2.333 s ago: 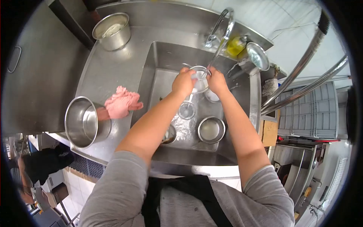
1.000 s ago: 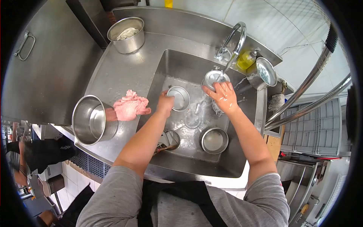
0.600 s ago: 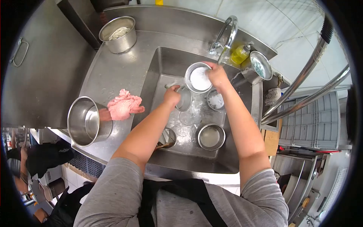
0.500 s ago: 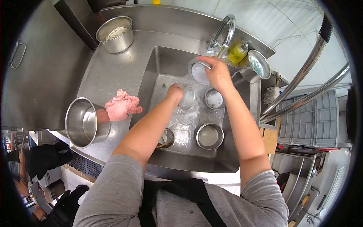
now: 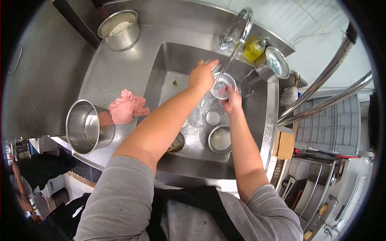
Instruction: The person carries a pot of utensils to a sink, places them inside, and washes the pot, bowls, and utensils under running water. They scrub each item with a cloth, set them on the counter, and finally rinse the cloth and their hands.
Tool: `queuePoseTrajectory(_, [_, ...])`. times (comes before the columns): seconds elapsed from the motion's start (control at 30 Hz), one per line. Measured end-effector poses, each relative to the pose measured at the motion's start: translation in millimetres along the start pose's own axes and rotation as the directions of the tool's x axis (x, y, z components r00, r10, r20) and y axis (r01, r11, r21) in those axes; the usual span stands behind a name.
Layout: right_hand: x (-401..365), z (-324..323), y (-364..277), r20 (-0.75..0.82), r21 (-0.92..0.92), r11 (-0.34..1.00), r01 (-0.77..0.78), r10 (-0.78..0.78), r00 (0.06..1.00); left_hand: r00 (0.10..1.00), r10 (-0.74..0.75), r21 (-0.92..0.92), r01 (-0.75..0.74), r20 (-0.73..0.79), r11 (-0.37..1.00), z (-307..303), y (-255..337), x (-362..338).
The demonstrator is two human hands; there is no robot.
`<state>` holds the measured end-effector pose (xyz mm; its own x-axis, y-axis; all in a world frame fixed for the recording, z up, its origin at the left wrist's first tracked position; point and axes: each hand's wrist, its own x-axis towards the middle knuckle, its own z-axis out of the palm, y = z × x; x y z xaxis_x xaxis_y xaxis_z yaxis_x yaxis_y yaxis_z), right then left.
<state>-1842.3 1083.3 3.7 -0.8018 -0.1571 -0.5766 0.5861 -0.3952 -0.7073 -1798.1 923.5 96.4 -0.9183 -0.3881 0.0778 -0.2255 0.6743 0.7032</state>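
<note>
Hands work over the sink (image 5: 268, 128). Nearest, a steel bowl (image 5: 220, 139) lies in the basin. Beyond it the right hand (image 5: 232, 102) and left hand (image 5: 203, 76) both clasp a small steel cup (image 5: 223, 85) under the faucet (image 5: 241, 24) stream. A soap bottle (image 5: 253, 48) stands behind.

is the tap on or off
On: a stream of water falls from the faucet into the small metal bowl held by the left hand and right hand.
</note>
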Motion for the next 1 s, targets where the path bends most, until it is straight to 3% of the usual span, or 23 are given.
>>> queuePoseTrajectory(0.03, [7,0,3,0.034,-0.138,0.988,0.068,-0.064,0.997,0.992,0.123,0.035,-0.122,-0.032,0.992,-15,14,-10])
queuePoseTrajectory(0.07, [12,-1,6,0.018,-0.136,0.989,0.055,-0.053,0.998,0.993,0.116,0.034,-0.116,-0.013,0.993,-19,22,-12])
queuePoseTrajectory(0.13, [22,2,6,0.006,-0.312,0.935,0.171,-0.178,0.984,0.932,0.363,-0.045,-0.363,-0.001,0.931,-17,36,-4])
queuePoseTrajectory(0.23, [28,18,1,0.100,-0.353,0.936,0.022,0.015,0.995,0.882,0.470,-0.138,-0.462,0.034,0.876,0,44,13])
queuePoseTrajectory(0.27, [47,19,1,0.100,-0.360,0.933,0.015,0.022,0.995,0.887,0.461,-0.139,-0.453,0.032,0.881,-4,44,16])
queuePoseTrajectory(0.33, [82,21,5,0.273,-0.537,0.819,0.201,-0.057,0.960,0.932,0.350,-0.155,-0.362,-0.097,0.919,-14,41,23])
queuePoseTrajectory(0.37, [57,40,-12,0.268,-0.580,0.783,0.224,-0.076,0.960,0.961,0.232,-0.289,-0.267,-0.149,0.919,-26,35,23])
queuePoseTrajectory(0.4, [31,64,-32,0.266,-0.618,0.746,0.250,-0.101,0.959,0.925,0.238,-0.231,-0.311,-0.296,0.922,-24,12,34])
queuePoseTrajectory(0.43, [40,66,-38,0.336,-0.714,0.577,0.397,-0.215,0.917,0.959,0.024,-0.599,-0.195,-0.281,0.777,-13,-17,44])
queuePoseTrajectory(0.47, [36,68,-45,0.328,-0.712,0.582,0.394,-0.221,0.918,0.972,-0.225,-0.931,0.016,-0.071,0.366,-17,-28,40])
queuePoseTrajectory(0.5, [25,76,-56,0.586,-0.703,0.199,0.683,-0.384,0.714,0.959,-0.242,-0.982,0.171,0.147,0.079,-22,-47,37])
queuePoseTrajectory(0.53, [17,82,-61,0.815,-0.538,-0.236,0.809,-0.391,0.428,0.920,-0.337,-0.972,0.231,0.200,0.051,-27,-51,29])
queuePoseTrajectory(0.57, [16,86,-59,0.787,-0.588,-0.298,0.752,-0.427,0.446,0.907,-0.337,-0.962,0.271,0.252,0.012,-27,-54,22])
queuePoseTrajectory(0.6, [21,88,-58,0.786,-0.588,-0.296,0.753,-0.429,0.445,0.892,-0.336,-0.950,0.312,0.303,-0.028,-26,-57,17])
queuePoseTrajectory(0.67, [46,80,-46,0.644,-0.712,-0.007,0.702,-0.405,0.649,0.896,-0.296,-0.937,0.350,0.331,0.011,-19,-56,9])
queuePoseTrajectory(0.7, [60,74,-36,0.576,-0.698,0.320,0.641,-0.282,0.768,0.898,-0.255,-0.923,0.383,0.359,0.047,-15,-56,7])
queuePoseTrajectory(0.73, [53,75,-36,0.572,-0.702,0.321,0.636,-0.279,0.771,0.895,-0.257,-0.921,0.387,0.364,0.044,-11,-62,7])
queuePoseTrajectory(0.8, [31,85,-41,0.389,-0.804,0.483,0.348,-0.017,0.921,0.880,-0.276,-0.922,0.362,0.387,-0.140,-7,-83,10])
queuePoseTrajectory(0.83, [36,78,-36,0.492,-0.791,0.368,0.488,-0.090,0.866,0.876,-0.278,-0.919,0.369,0.395,-0.142,-8,-90,6])
queuePoseTrajectory(0.87, [41,66,-26,0.485,-0.794,0.372,0.481,-0.087,0.870,0.861,-0.304,-0.913,0.377,0.407,-0.155,-11,-97,1])
queuePoseTrajectory(0.93, [48,48,-10,0.522,-0.644,0.548,0.533,-0.194,0.830,0.848,-0.329,-0.909,0.383,0.416,-0.163,-7,-104,-9])
queuePoseTrajectory(0.97, [31,52,-16,0.374,-0.727,0.623,0.288,0.009,0.927,0.883,-0.249,-0.917,0.384,0.398,-0.105,3,-112,-21])
queuePoseTrajectory(1.0, [21,51,-9,0.371,-0.728,0.625,0.281,0.014,0.929,0.908,-0.167,-0.923,0.382,0.384,-0.048,14,-121,-33])
